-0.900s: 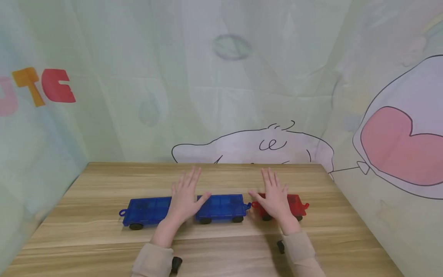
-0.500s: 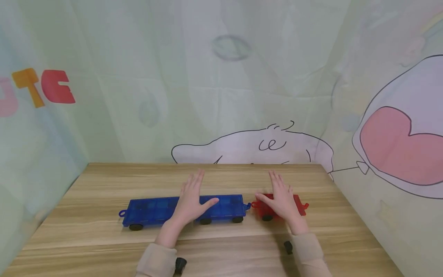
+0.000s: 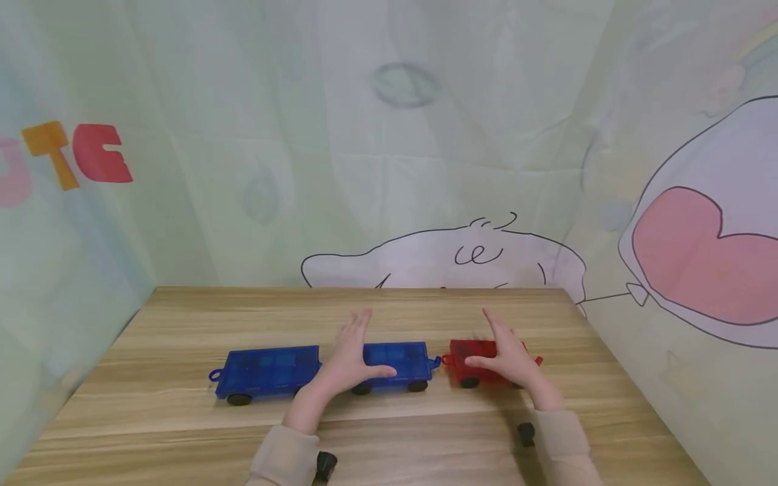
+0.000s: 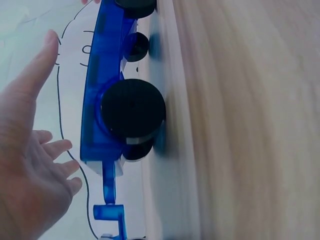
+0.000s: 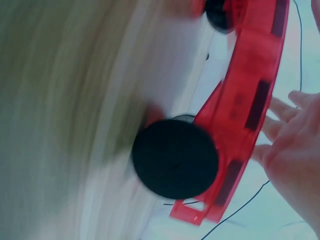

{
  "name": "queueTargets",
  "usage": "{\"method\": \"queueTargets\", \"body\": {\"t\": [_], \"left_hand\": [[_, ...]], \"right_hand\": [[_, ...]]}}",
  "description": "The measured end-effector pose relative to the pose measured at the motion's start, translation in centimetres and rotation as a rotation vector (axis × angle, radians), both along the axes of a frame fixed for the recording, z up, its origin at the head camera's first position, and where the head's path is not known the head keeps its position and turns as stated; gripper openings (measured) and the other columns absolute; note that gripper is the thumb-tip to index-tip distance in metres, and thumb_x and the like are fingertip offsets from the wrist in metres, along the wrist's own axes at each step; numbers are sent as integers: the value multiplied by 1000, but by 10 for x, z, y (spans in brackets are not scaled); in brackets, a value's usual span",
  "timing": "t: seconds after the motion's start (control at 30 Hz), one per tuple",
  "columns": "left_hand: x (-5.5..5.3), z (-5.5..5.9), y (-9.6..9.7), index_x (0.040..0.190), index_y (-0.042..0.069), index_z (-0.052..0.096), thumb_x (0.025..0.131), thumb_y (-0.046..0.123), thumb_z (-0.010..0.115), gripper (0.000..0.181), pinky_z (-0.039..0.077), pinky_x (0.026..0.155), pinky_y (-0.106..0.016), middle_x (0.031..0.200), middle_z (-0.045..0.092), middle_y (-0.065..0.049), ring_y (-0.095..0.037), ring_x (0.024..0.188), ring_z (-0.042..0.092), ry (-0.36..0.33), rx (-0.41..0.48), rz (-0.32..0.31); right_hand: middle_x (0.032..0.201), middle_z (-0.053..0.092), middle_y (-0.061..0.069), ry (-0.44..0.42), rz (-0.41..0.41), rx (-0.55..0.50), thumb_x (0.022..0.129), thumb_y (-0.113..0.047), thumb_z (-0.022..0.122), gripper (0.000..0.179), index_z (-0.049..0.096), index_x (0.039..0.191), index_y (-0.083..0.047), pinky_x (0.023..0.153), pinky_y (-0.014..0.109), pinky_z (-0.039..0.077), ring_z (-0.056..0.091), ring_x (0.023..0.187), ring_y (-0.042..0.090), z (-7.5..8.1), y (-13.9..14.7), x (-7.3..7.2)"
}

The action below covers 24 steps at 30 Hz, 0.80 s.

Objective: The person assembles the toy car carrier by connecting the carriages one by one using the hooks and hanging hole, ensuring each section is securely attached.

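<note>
Two blue toy train cars and a red one stand in a row on the table. My left hand (image 3: 348, 356) is over the near left end of the middle blue car (image 3: 404, 358), fingers spread and thumb pointing right. The left wrist view shows that car's side (image 4: 102, 95) with its black wheels; the hand (image 4: 30, 165) is beside it, holding nothing. My right hand (image 3: 510, 356) hovers over the red car (image 3: 464, 349), thumb across its top in the head view. In the right wrist view loose fingers are right at the red car's edge. The left blue car (image 3: 270, 370) is uncovered.
The wood-grain table (image 3: 395, 432) runs back to a printed curtain (image 3: 231, 169) with a cartoon figure and a balloon. A black piece (image 3: 325, 466) sits at the left cuff and another black piece (image 3: 526, 434) at the right cuff.
Both hands have shifted right and slightly nearer, their fingers bending a little more and the thumbs lower. More of the left blue car shows. The cars have stayed in place.
</note>
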State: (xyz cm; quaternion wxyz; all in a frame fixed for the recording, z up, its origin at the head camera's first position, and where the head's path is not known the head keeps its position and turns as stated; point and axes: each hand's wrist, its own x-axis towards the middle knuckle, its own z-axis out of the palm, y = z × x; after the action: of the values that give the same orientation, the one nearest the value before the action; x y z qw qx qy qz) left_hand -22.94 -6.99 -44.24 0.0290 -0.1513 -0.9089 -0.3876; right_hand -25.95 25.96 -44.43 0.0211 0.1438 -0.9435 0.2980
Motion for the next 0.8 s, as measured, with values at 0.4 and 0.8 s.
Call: {"method": "queueTargets", "body": {"t": [0.4, 0.8], "left_hand": [[-1, 0, 9, 153, -2, 24, 67, 38, 89, 115, 28, 116, -58, 158, 26, -24, -43, 146, 26, -72, -6, -80], [-5, -6, 10, 150, 1, 35, 70, 34, 88, 101, 34, 114, -57, 152, 40, -20, -40, 141, 36, -108, -40, -174]], "right_hand": [[153, 31, 30, -98, 104, 24, 65, -37, 90, 110, 31, 149, 4, 107, 70, 32, 30, 139, 51, 1, 25, -2], [138, 50, 27, -113, 194, 55, 62, -28, 92, 97, 45, 140, 6, 102, 57, 42, 49, 122, 41, 0, 31, -2]]}}
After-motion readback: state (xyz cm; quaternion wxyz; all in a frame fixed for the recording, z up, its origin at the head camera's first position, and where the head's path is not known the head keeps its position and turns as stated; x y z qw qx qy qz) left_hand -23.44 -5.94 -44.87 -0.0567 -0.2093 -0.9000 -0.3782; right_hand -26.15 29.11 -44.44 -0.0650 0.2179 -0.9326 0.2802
